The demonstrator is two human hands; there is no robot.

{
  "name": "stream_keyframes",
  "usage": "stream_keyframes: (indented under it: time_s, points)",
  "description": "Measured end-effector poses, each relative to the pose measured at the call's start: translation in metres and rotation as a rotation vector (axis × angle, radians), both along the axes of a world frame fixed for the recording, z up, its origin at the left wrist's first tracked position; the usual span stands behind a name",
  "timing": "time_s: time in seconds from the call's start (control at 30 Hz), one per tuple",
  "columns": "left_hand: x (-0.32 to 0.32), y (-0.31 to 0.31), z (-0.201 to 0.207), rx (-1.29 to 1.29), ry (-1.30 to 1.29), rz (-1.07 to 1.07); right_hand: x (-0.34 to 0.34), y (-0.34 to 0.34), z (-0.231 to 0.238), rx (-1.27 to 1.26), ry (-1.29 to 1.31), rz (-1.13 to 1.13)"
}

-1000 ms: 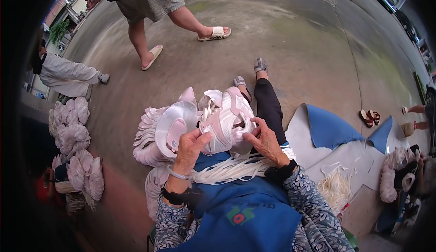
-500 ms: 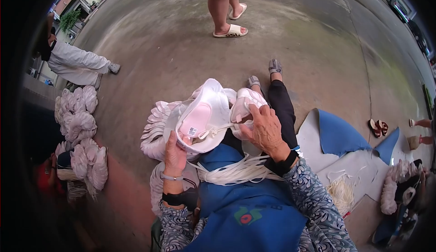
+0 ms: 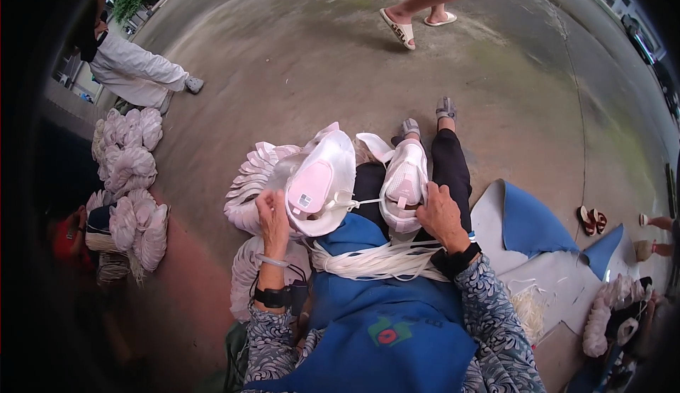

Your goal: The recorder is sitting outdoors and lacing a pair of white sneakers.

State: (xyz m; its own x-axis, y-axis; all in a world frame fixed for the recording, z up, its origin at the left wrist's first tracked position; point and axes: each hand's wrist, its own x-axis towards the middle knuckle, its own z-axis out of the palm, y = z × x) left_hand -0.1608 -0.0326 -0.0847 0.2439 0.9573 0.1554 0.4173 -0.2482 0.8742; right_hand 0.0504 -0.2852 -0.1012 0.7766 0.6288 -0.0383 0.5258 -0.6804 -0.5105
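Sorting out a lace between two sneaker uppers looks like the step in hand. The person's right hand (image 3: 440, 216) has its thumb and fingers closed on the right edge of a mesh-toed sneaker upper (image 3: 406, 172), which lies over the lap just left of those fingers. The left hand (image 3: 274, 217) has its fingers curled beside the left edge of an opened-out sneaker upper (image 3: 335, 159) with a pink oval panel (image 3: 312, 186) inside; whether they grip it, I cannot tell. Between the two hands, a white lace (image 3: 368, 201) spans from one upper to the other. The next move, as I judge it, calls for a steady right grip and free left fingertips on that lace.

Nearer the body than either hand's fingers, a hank of white laces (image 3: 375, 263) crosses a blue apron (image 3: 354, 322). Left of the left fingers sits a fanned stack of pale pink uppers (image 3: 241, 202). Beyond the fingertips stretches stained concrete ground (image 3: 304, 95), where a passer-by in pale slides (image 3: 400, 29) walks. Right of the right fingers lies a blue-and-grey sheet (image 3: 531, 223), with brown sandals (image 3: 590, 220) past it.
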Motion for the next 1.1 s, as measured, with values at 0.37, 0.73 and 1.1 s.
stream_keyframes:
  time_s: [0.37,0.73,1.1]
  points:
    - [0.103,-0.095,0.0,0.569,0.841,-0.957,-0.014,-0.018,-0.004,0.021,-0.102,0.058]
    - [0.084,-0.103,-0.01,0.546,0.8,-1.077,-0.017,-0.031,-0.001,0.096,-0.006,0.132]
    - [0.096,-0.118,-0.03,0.731,0.757,-1.038,0.002,-0.017,-0.02,-0.077,0.145,0.145]
